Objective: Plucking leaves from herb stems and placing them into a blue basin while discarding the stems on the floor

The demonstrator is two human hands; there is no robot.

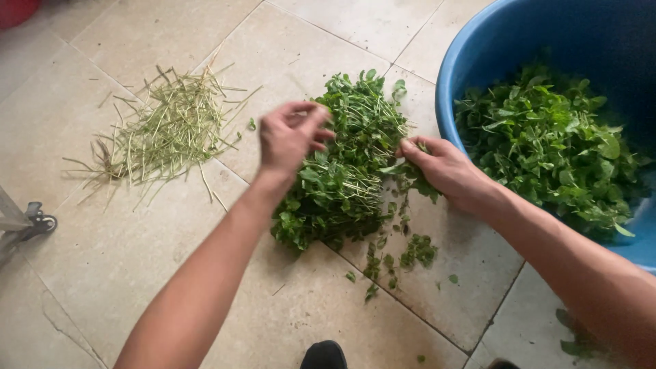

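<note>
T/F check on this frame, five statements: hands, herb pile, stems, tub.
1. The left hand is over the leafy herb pile on the tile floor. True.
2. The blue tub is empty. False: it holds plucked green leaves.
3. The bare stems lie in a separate heap to the left of the herb pile. True.
4. The right hand is inside the tub. False: it is on the floor beside the tub, fingers on a sprig at the edge of the pile.
5. The bare stems are piled in the tub. False: they lie on the floor tiles, apart from it.
</note>
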